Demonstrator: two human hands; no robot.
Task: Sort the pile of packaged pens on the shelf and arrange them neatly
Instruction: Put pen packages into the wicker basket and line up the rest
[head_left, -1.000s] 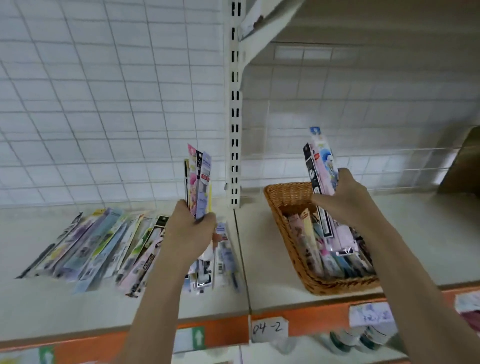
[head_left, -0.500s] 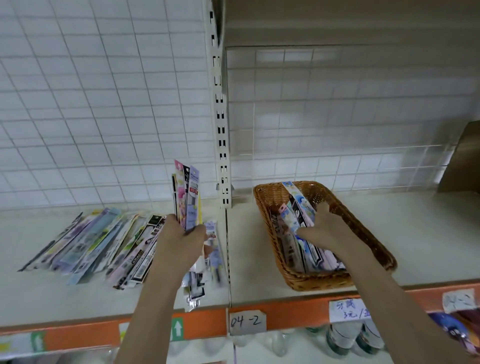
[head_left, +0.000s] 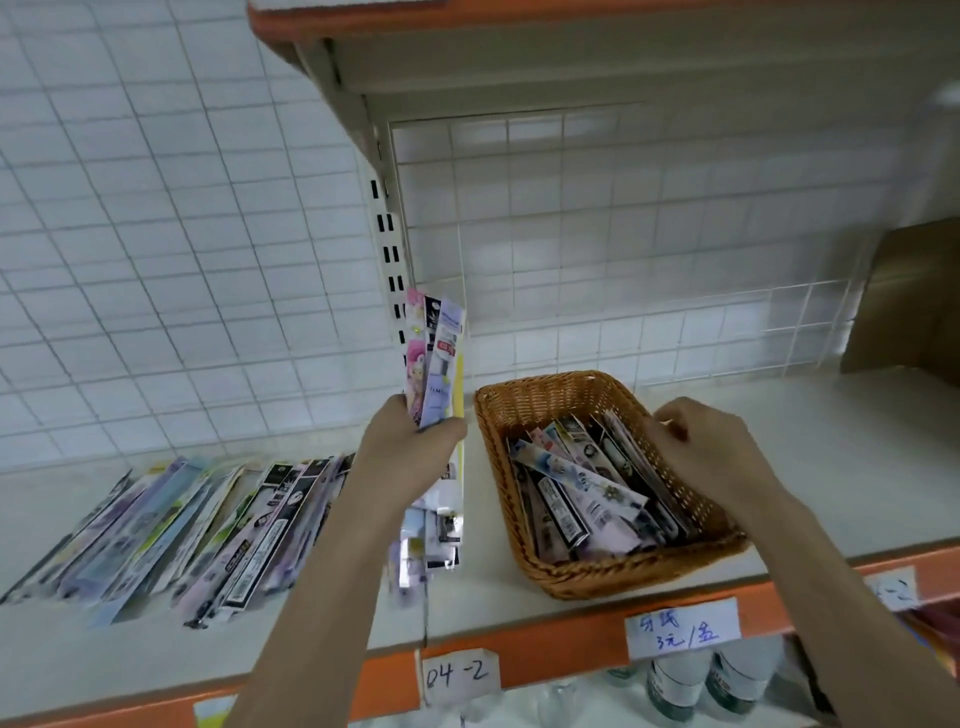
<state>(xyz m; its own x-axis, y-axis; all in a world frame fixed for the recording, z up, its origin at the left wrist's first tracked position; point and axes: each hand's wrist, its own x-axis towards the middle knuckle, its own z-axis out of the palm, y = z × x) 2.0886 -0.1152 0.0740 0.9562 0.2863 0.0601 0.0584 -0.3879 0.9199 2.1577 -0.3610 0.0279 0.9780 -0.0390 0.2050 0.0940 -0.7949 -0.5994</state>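
The left hand (head_left: 402, 457) is curled round a bundle of packaged pens (head_left: 435, 364), held upright with the tops fanned above the fist and the lower ends hanging below it, over the front part of the shelf (head_left: 841, 467). The frontmost pack in the bundle is pale lilac, with a pink cartoon pack and a black one behind it, and a yellow edge showing at the right. To the left, a row of packaged pens (head_left: 197, 535) lies flat on the shelf, the packs overlapping and slanted, their lower ends pointing toward the front left. Just right of the bundle stands a brown wicker basket (head_left: 524, 405), set at an angle on the shelf, with a loose heap of pen packs (head_left: 582, 488) lying inside it, crossing one another. The right hand (head_left: 711, 452) sits at the basket's right rim with its fingers bent down toward the packs along that side; it seems to pinch the edge of one, though the blur makes this uncertain. On the orange shelf edge (head_left: 571, 644) are a handwritten label reading "04-2" (head_left: 460, 674) and a handwritten price label (head_left: 683, 634). Bottles (head_left: 675, 686) stand on the level below.
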